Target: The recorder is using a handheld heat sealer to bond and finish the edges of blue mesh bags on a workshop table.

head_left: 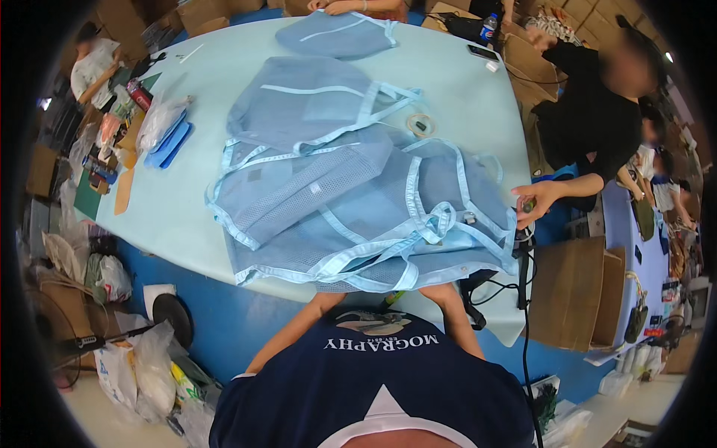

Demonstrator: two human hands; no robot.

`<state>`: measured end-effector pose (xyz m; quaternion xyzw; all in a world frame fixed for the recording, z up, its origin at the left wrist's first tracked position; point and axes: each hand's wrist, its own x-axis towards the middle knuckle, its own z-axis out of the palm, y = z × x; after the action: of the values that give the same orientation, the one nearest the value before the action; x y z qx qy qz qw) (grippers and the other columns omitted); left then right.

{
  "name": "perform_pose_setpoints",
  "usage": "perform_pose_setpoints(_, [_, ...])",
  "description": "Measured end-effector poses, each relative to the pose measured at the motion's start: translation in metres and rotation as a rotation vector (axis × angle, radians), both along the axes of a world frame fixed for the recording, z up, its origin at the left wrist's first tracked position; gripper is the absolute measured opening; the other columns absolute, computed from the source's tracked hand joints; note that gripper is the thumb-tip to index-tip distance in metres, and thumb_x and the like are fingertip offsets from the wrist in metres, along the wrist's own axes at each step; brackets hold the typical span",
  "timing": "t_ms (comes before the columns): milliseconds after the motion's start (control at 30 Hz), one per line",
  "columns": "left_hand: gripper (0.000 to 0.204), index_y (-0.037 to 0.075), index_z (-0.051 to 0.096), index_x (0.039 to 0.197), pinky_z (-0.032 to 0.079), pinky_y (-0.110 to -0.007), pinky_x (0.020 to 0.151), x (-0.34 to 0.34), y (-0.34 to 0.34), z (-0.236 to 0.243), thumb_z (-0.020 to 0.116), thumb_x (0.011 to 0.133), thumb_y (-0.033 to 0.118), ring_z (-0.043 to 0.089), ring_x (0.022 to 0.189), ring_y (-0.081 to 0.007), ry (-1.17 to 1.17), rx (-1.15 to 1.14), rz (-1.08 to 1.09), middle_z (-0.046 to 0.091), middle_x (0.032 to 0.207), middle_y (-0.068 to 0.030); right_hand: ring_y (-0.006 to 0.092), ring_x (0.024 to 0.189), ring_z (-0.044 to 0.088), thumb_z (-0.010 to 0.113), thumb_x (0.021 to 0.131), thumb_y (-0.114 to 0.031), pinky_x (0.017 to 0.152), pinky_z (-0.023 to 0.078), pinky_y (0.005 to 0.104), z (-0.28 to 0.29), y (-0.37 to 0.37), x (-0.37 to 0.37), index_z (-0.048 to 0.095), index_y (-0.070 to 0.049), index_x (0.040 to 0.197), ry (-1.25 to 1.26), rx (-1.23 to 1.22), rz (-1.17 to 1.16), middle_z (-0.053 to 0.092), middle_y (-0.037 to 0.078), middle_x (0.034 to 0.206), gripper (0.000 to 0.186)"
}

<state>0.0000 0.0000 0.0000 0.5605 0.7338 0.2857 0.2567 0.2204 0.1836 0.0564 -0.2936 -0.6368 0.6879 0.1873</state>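
Observation:
Blue mesh bags with light blue trim lie in an overlapping pile on the table. The nearest mesh bag (358, 254) reaches over the table's front edge, its straps bunched at the right. My left hand (328, 300) is at this bag's near edge, its fingers hidden under the mesh. A little to the right, my right hand (442, 294) meets the same edge, fingers also covered by the fabric. Between the two hands a small green thing (390, 300) shows, too covered to name. A folded mesh panel (321, 183) rests across the pile.
At the right edge a co-worker's hand (536, 203) holds a small greenish tool. Another person's hands touch a far mesh bag (336, 36). A tape roll (420, 125), a phone (482, 52), blue pieces (170, 143), and a cardboard box (567, 291) stand around. Black cables (526, 321) hang at the right.

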Motion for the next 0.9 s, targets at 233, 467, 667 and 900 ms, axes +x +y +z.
perform_pose_setpoints(233, [0.048,0.013,0.042,0.130,0.044,-0.039,0.092,-0.007,0.042,0.043,0.047,0.092,0.040,0.051,0.113,-0.0241,-1.372,0.313,0.409,0.050,0.127,-0.0074,0.0369,0.097,0.056,0.062,0.080,-0.027,0.084,0.044,0.0439,0.037,0.022,-0.001,0.058,-0.005,0.109,-0.381,0.835,0.134,0.060,0.017,0.106,0.036])
perform_pose_setpoints(467, [0.051,0.005,0.044,0.127,0.044,-0.044,0.094,-0.134,0.070,0.038,0.036,0.094,0.043,0.050,0.112,-0.0302,-1.651,0.770,0.581,0.051,0.126,-0.0115,0.0195,0.057,0.059,0.068,0.079,-0.032,0.052,0.047,0.0323,0.066,0.035,-0.008,0.059,0.003,0.084,-0.473,0.133,0.114,0.060,0.013,0.069,0.037])
perform_pose_setpoints(667, [0.044,0.003,0.046,0.125,0.044,-0.044,0.092,-0.241,0.025,-0.013,0.037,0.095,0.034,0.052,0.110,-0.0306,-1.457,0.745,0.752,0.053,0.122,-0.0130,0.0077,0.056,0.053,0.063,0.085,-0.026,0.047,0.042,0.0210,0.078,0.028,0.013,0.058,-0.003,0.082,-0.157,0.032,-0.033,0.058,0.002,0.065,0.024])
perform_pose_setpoints(900, [0.034,0.002,0.048,0.120,0.046,-0.041,0.085,-0.279,-0.045,-0.057,0.044,0.092,0.020,0.054,0.105,-0.0272,-1.152,0.636,1.367,0.057,0.114,-0.0129,0.0075,0.055,0.048,0.048,0.094,-0.031,0.050,0.039,0.0213,0.077,0.030,0.008,0.056,-0.002,0.089,0.022,-0.023,-0.588,0.057,0.004,0.067,0.031])
